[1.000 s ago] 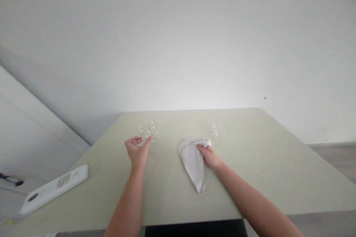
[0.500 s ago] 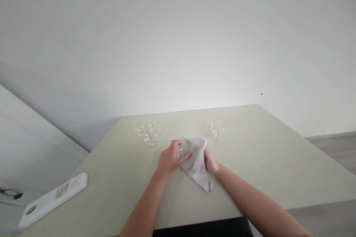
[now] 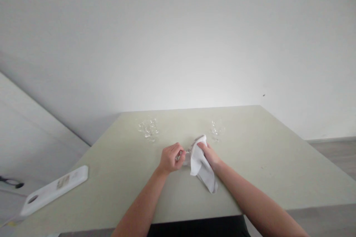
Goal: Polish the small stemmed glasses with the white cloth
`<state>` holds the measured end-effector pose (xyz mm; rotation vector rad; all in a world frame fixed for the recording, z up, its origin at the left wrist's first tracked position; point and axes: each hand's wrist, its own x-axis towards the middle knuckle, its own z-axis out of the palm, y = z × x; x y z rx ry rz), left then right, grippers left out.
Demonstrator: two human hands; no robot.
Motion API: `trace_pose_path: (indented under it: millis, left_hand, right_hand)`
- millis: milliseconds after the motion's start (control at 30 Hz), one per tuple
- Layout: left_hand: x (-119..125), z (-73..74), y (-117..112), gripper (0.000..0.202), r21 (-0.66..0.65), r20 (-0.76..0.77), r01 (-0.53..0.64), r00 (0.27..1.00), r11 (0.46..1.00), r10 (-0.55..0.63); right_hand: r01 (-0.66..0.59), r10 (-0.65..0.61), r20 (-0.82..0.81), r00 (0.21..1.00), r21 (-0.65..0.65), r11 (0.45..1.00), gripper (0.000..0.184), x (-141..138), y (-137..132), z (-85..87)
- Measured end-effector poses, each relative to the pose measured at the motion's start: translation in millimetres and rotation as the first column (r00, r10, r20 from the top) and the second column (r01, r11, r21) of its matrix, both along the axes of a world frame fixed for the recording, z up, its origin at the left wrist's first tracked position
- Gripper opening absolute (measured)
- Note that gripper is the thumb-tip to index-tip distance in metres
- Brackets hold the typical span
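A white sock (image 3: 201,163) with a greyish tip hangs slanting over the table in front of me. My right hand (image 3: 209,154) grips it near its upper edge, thumb on top and the other fingers mostly behind the fabric. To its left, my left hand (image 3: 172,157) is closed on a piece of clear crinkled plastic (image 3: 187,158). This plastic stretches between the left fist and the sock's upper opening; whether it is still inside the sock is hidden. Both hands are just above the tabletop.
Crumpled clear plastic (image 3: 149,129) lies at the table's back left, with another clear piece (image 3: 216,131) at back right. A long white case-like object (image 3: 57,189) with a dark oval rests at the left edge. The pale green table (image 3: 250,148) meets a white wall (image 3: 178,44).
My left hand has drawn back from the sock and closed into a fist around clear plastic. The sock has swung right and turned, and my right thumb now lies over it.
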<state>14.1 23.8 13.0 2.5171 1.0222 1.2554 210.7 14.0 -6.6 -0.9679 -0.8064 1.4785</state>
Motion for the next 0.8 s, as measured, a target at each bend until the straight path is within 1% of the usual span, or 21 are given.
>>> trace_pose_path:
  millis: [33,67,100,133,167,200,233,267,300,367,400,433,467,500,567,633,667,700,733,767,800]
  left_hand:
    - [2,-2.0,1,0.029,-0.106,0.084,0.001,0.996,0.994,0.008]
    - [3,-3.5,3,0.034,-0.227,0.169,0.004,0.985,0.974,0.035]
    - [5,-4.6,5,0.038,-0.353,0.240,0.015,0.968,0.936,0.075]
    - [7,-5.1,8,0.041,-0.469,0.289,0.033,0.950,0.882,0.118]
    - [8,-5.2,10,0.044,-0.561,0.319,0.054,0.935,0.826,0.155]
    - [9,-4.9,11,0.046,-0.617,0.336,0.077,0.926,0.783,0.174]
    - [9,-4.4,11,0.045,-0.632,0.348,0.095,0.922,0.769,0.172]
    - [9,-3.7,11,0.042,-0.604,0.357,0.103,0.922,0.790,0.152]
    - [8,-3.0,9,0.037,-0.541,0.357,0.103,0.927,0.835,0.118]
    - [7,-2.1,3,0.028,-0.360,0.323,0.091,0.946,0.929,0.033]
    - [6,-2.1,1,0.026,-0.280,0.293,0.084,0.956,0.956,0.002]
    - [6,-2.5,0,0.023,-0.228,0.271,0.074,0.962,0.971,-0.010]
    - [6,-3.3,0,0.023,-0.208,0.266,0.062,0.964,0.976,-0.005]
    - [6,-4.5,2,0.026,-0.222,0.280,0.046,0.960,0.974,0.019]
    - [7,-7.1,8,0.036,-0.342,0.342,0.017,0.934,0.940,0.108]
    - [9,-8.9,14,0.044,-0.529,0.375,0.031,0.905,0.848,0.201]
    - [10,-9.1,16,0.046,-0.602,0.369,0.047,0.902,0.797,0.225]
    - [10,-8.8,17,0.047,-0.643,0.354,0.059,0.907,0.763,0.229]
    - [10,-8.0,17,0.045,-0.644,0.339,0.063,0.917,0.762,0.210]
    - [10,-6.9,14,0.040,-0.604,0.325,0.063,0.930,0.795,0.174]
    - [9,-5.7,11,0.035,-0.528,0.314,0.064,0.941,0.847,0.124]
  right_hand:
    - [-0.024,0.023,0.043,0.999,0.033,0.999,0.032,1,0,0.1]
    - [-0.050,0.043,0.094,0.995,0.077,0.996,0.034,1,0,-0.2]
    - [-0.073,0.055,0.144,0.988,0.124,0.990,0.036,2,0,-0.7]
    - [-0.094,0.063,0.188,0.980,0.166,0.982,0.038,2,1,-1.4]
    - [-0.107,0.063,0.218,0.974,0.195,0.975,0.040,3,1,-2.1]
    - [-0.104,0.055,0.229,0.972,0.207,0.973,0.042,3,2,-2.7]
    - [-0.084,0.039,0.218,0.975,0.200,0.976,0.042,3,3,-3.0]
    - [-0.051,0.017,0.190,0.982,0.174,0.983,0.042,3,3,-3.1]
    - [-0.014,-0.007,0.154,0.988,0.134,0.991,0.041,3,3,-2.8]
    - [0.027,-0.032,0.093,0.995,0.047,0.999,0.039,3,3,-1.4]
    - [0.020,-0.021,0.081,0.997,0.021,1.000,0.039,4,2,-0.6]
    - [0.000,-0.001,0.082,0.997,0.016,1.000,0.039,4,1,-0.1]
    - [-0.033,0.029,0.100,0.995,0.033,0.999,0.040,5,0,0.1]
    - [-0.061,0.052,0.132,0.990,0.064,0.996,0.042,5,-1,-0.2]
    - [-0.090,0.051,0.240,0.969,0.155,0.984,0.048,5,-2,-2.1]
    - [-0.094,0.004,0.346,0.938,0.245,0.965,0.054,6,-2,-4.7]
    - [-0.092,-0.017,0.372,0.928,0.273,0.958,0.054,5,-2,-5.6]
    - [-0.078,-0.033,0.369,0.929,0.283,0.956,0.052,5,-1,-6.1]
    - [-0.059,-0.037,0.337,0.941,0.268,0.962,0.049,5,0,-6.0]
    - [-0.035,-0.032,0.284,0.958,0.228,0.973,0.045,5,1,-5.4]
    - [-0.021,-0.017,0.225,0.974,0.165,0.986,0.041,6,1,-4.4]
